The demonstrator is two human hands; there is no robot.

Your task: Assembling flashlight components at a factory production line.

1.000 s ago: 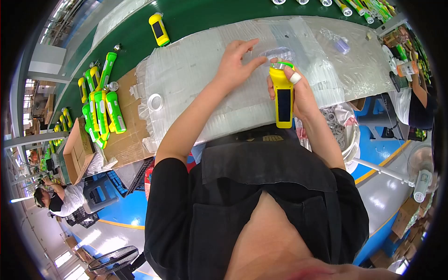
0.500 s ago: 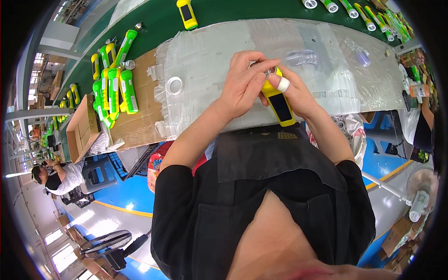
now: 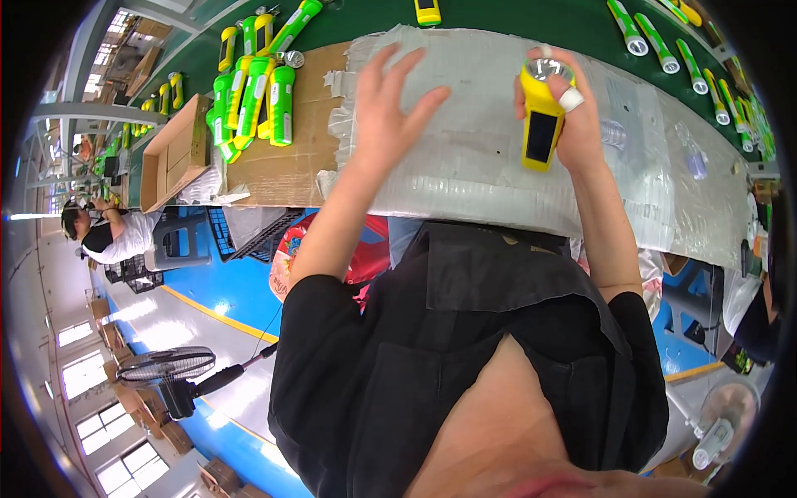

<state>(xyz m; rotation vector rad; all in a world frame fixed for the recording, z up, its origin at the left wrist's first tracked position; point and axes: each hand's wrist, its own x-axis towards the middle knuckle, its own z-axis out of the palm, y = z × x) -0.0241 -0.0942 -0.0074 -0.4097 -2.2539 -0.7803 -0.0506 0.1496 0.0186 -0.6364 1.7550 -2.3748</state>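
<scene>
My right hand (image 3: pixel 579 124) is wrapped round a yellow flashlight (image 3: pixel 540 141) with a dark panel on its body and a shiny round head pointing away from me. A white wrap sits on that hand's thumb. My left hand (image 3: pixel 386 112) is raised over the left part of the film-covered work surface (image 3: pixel 473 158), its fingers spread and nothing visible in them. To its left, several green and yellow flashlights (image 3: pixel 253 104) lie heaped on brown cardboard. Beside my right wrist is a clear plastic piece (image 3: pixel 613 134).
An open cardboard box (image 3: pixel 176 158) stands at the left table edge. Green flashlights (image 3: pixel 656 43) line the far right, and another yellow flashlight (image 3: pixel 427 12) lies at the back. A second clear plastic piece (image 3: pixel 696 162) is farther right. A person (image 3: pixel 116 228) sits at far left.
My hands have parted: the left has let go of the flashlight's head and opened, while the right has carried the flashlight rightward. The view has shifted; the white ring on the left no longer shows.
</scene>
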